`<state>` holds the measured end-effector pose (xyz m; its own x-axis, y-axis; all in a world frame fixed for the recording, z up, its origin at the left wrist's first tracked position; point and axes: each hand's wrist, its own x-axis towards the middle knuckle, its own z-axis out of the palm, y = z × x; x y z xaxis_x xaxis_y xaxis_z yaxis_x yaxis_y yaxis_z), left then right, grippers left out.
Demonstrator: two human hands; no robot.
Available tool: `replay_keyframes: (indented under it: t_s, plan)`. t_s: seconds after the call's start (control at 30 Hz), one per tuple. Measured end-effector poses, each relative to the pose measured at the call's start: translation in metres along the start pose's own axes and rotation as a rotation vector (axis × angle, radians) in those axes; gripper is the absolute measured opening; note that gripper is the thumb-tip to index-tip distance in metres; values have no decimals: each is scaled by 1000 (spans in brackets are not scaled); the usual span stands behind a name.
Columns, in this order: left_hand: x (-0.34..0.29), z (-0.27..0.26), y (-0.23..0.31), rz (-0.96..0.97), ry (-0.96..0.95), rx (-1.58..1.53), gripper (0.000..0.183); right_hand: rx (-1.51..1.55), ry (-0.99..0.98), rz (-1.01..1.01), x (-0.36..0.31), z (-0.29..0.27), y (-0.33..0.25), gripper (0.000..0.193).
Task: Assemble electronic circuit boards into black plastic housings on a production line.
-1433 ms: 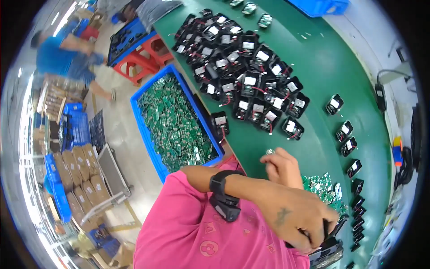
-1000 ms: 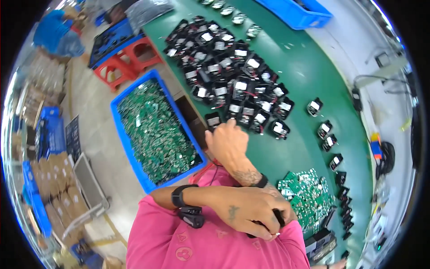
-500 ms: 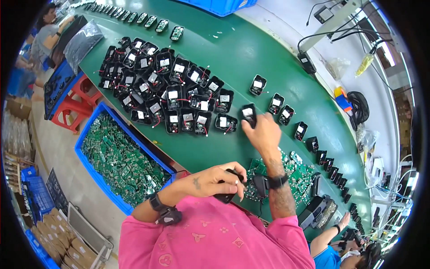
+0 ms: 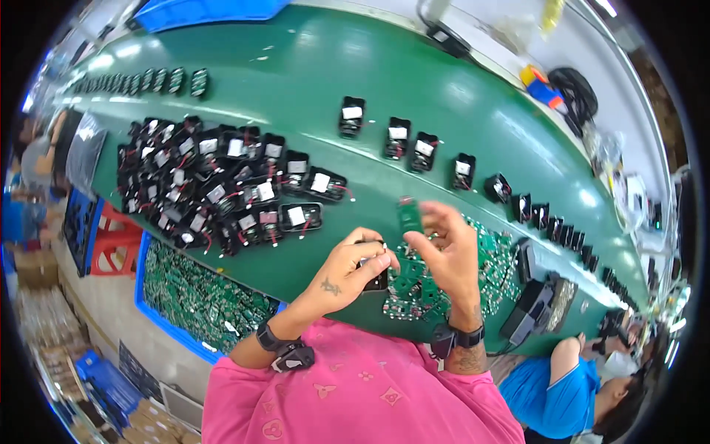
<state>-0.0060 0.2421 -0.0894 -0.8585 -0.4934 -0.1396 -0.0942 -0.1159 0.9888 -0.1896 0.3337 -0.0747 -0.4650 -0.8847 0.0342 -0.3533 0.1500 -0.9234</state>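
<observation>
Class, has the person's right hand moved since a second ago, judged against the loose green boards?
Yes. The right hand has moved rightward, away from the heap of black cases and to the loose green boards.

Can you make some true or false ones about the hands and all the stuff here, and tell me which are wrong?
1. The right hand holds a green circuit board. True.
2. The left hand is empty. False: it holds a black piece.
3. The blue bin at the lower left holds green boards. True.
4. The table is red. False: it is green.
5. Black cases are heaped on the table. True.
</observation>
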Motion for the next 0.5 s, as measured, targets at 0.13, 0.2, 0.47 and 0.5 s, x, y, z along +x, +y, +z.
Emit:
replay_keyframes:
  t_s: [0.13, 0.2, 0.47, 0.5]
  plan:
    - [25, 13, 4, 6, -17, 144, 24, -96, 55, -51, -13, -13, -17, 25]
    - [32, 16, 5, 18, -24, 204, 21, -108, 65, -104, -16, -18, -8, 25]
    - [47, 19, -7, -168, -47, 145, 12, -147, 46, -228, -18, -20, 8, 20]
    - [48, 19, -5, -215, -73, 137, 11, -136, 47, -212, -18, -20, 10, 20]
